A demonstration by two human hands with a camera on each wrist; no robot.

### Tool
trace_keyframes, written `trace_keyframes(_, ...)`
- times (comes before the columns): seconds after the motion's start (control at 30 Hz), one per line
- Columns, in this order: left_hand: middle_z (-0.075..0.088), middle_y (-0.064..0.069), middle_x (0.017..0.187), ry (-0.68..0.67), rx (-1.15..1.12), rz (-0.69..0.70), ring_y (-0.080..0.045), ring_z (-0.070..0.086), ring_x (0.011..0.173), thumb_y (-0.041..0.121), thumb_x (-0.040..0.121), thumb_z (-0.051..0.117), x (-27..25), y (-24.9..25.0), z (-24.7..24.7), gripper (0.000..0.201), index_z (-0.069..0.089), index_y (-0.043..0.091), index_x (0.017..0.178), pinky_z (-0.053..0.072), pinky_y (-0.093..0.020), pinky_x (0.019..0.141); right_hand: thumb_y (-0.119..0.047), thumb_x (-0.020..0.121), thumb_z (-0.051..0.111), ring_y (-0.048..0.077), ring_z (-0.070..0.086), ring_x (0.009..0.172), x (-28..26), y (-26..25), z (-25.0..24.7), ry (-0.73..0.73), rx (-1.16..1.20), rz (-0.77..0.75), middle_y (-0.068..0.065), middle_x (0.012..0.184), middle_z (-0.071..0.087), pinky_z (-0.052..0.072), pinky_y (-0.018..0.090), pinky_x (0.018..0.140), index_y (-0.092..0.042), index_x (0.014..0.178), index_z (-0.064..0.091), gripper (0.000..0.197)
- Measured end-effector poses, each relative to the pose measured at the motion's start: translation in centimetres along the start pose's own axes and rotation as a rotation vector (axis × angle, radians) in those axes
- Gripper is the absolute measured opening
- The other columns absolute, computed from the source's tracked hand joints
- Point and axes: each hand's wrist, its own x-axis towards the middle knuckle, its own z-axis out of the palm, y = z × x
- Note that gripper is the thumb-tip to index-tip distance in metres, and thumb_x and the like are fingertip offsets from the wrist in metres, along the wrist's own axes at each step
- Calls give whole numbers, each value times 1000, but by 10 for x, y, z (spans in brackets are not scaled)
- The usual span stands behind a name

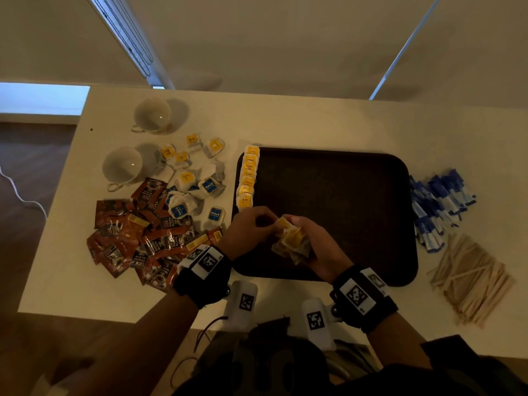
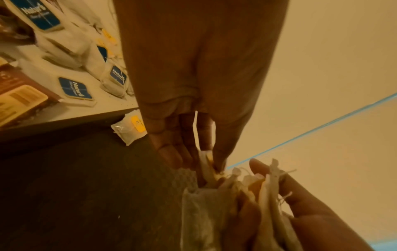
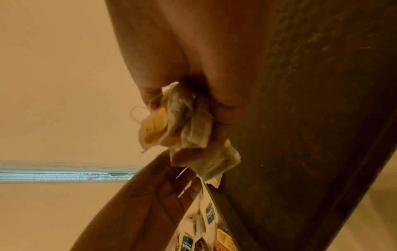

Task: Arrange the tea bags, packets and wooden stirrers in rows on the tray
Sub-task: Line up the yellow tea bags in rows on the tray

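A dark brown tray lies in the middle of the white table. Several yellow-tagged tea bags stand in a row along its left edge. Above the tray's near left corner my right hand grips a bunch of yellow-tagged tea bags. My left hand pinches one tea bag at the top of that bunch. The right wrist view shows the crumpled bunch pressed in the palm, strings hanging loose.
Left of the tray lie loose yellow- and blue-tagged tea bags, brown coffee packets and two white cups. Blue-white packets and wooden stirrers are heaped to the right. Most of the tray's floor is bare.
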Motion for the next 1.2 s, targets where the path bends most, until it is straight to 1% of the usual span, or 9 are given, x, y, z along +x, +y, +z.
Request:
trace_keyframes(0.13,65,-6,94,44,-189,15,-19,66,87,14,86,64,-5,0,-2,4,61,16,87,57,-33,77,-36,93,47,29,67,91,-1,2,-1,4,-43,2,15,111,65,44,42,84,-18,124,57,38)
trace_keyframes(0.23,64,-12,96,109,-246,45,-21,66,87,11,86,63,-10,1,-12,5,58,13,85,58,-32,74,-33,95,45,23,69,78,-2,3,-3,26,-30,-6,9,95,66,46,38,76,-15,119,59,34)
trace_keyframes(0.3,64,-10,95,176,-153,50,-20,66,85,13,86,63,-9,-7,-24,6,57,13,86,57,-30,70,-30,96,45,18,69,74,-2,2,-4,59,-12,0,7,101,64,48,30,67,-14,120,57,31)
trace_keyframes(0.43,65,-1,91,221,131,-1,-17,64,84,22,86,65,2,-34,-49,9,57,24,84,53,-32,73,-29,96,45,17,64,85,-3,1,-5,76,-34,14,5,113,61,52,25,60,-18,121,54,29)
trace_keyframes(0.57,62,2,90,105,387,-25,-17,60,87,23,87,63,15,-43,-57,10,60,19,96,49,-33,78,-29,97,45,17,64,86,-5,1,-3,85,-33,18,6,114,60,52,24,59,-17,121,55,28)
trace_keyframes(0.7,57,3,94,-68,582,-40,-15,55,87,25,91,58,30,-37,-55,18,60,16,106,39,-21,65,-29,97,44,16,63,89,-6,1,-2,90,-61,14,4,111,61,54,24,61,-21,114,56,23)
trace_keyframes(0.8,59,-3,99,-87,637,-9,-20,55,92,24,92,56,39,-36,-56,19,60,13,106,41,-28,76,-30,97,44,17,62,93,-6,0,-2,97,-81,25,4,115,61,53,25,64,-23,115,56,23)
trace_keyframes(1.03,53,-8,110,42,733,30,-24,50,103,21,91,54,50,-36,-53,21,58,12,109,41,-35,84,-31,96,45,20,60,99,-6,-1,-4,102,-72,39,5,120,59,53,29,72,-22,119,55,27)
trace_keyframes(1.2,50,-7,112,120,755,66,-24,50,100,18,88,57,47,-37,-50,22,53,14,110,46,-36,77,-31,96,45,20,61,97,-4,-1,-1,98,-81,32,5,118,60,51,31,76,-23,115,56,24)
